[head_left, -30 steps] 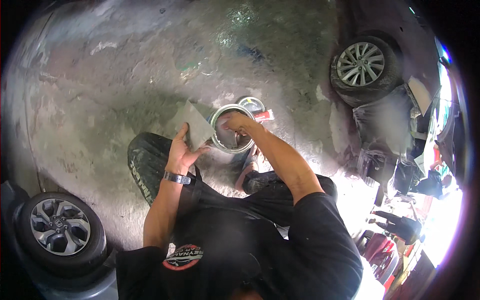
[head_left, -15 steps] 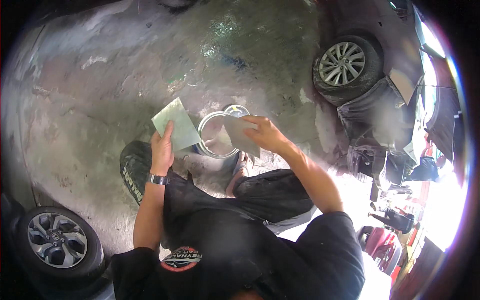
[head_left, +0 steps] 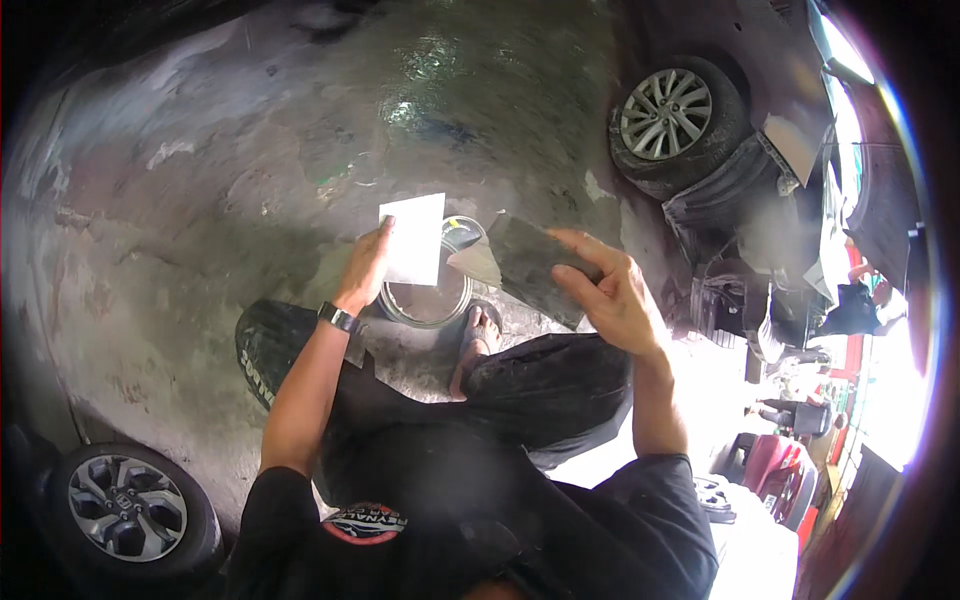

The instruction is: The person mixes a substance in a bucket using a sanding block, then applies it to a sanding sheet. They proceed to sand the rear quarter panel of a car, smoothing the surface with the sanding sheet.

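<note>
My left hand [head_left: 366, 268] grips a thin, flat white square plate [head_left: 416, 242] by its left edge, thumb on top. A dark grey, flat rectangular sheet [head_left: 535, 270] is pinched between the thumb and fingers of my right hand [head_left: 625, 300]. At the sheet's left edge shows a pale beige patch [head_left: 478, 263]; I cannot tell whether it is attached. Both flat pieces are raised above a round open metal can [head_left: 425, 308] on the floor, which they partly hide. Just behind it is a smaller round tin [head_left: 462, 231] with a silvery rim.
My sandalled foot [head_left: 480, 335] is close to the can. A loose-looking alloy wheel [head_left: 128, 508] is at the lower left. At the right stands a car with its wheel [head_left: 668, 115] and hanging dark panels [head_left: 735, 225]. The concrete floor [head_left: 230, 230] is stained.
The white plate has moved right and turned more upright. My right hand has shifted right, tilting the dark sheet so its dark face shows. My view has also shifted slightly.
</note>
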`<act>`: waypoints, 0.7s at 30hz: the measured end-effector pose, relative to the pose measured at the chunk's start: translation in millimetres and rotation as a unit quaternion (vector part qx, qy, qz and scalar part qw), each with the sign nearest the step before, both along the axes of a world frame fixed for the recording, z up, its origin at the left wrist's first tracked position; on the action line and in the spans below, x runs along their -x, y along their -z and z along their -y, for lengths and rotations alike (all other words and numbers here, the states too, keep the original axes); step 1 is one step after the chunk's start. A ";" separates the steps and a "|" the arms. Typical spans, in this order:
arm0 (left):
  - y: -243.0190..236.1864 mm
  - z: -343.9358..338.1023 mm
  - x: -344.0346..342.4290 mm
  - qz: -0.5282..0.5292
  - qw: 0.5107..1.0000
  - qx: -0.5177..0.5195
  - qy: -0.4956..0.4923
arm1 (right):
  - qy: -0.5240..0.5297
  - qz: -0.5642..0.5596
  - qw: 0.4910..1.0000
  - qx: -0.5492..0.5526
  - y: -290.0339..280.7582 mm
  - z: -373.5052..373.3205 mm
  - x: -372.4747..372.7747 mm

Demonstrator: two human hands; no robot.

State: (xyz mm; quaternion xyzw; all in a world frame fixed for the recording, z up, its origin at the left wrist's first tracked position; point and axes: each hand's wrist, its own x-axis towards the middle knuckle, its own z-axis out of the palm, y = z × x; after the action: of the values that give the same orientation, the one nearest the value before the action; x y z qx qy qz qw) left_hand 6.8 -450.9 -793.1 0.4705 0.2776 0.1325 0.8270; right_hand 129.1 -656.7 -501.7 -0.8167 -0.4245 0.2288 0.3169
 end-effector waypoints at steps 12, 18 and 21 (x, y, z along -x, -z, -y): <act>-104.0 18.5 6.7 0.172 0.920 0.353 -0.004 | -0.150 0.363 0.909 -0.143 68.3 14.6 44.2; -115.9 35.6 8.4 0.159 0.925 0.340 -0.059 | -0.124 0.326 0.935 -0.057 79.2 11.6 56.0; -119.4 38.7 13.2 0.170 0.949 0.264 -0.039 | -0.154 0.308 0.939 0.000 66.7 7.8 61.5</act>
State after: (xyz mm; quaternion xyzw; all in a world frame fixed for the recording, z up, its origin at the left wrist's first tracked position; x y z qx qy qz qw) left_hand -6.4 -489.6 -673.7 0.1948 0.1764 0.1647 0.9507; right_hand 67.6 -664.5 -568.4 -0.7717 -0.6223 0.0119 0.1311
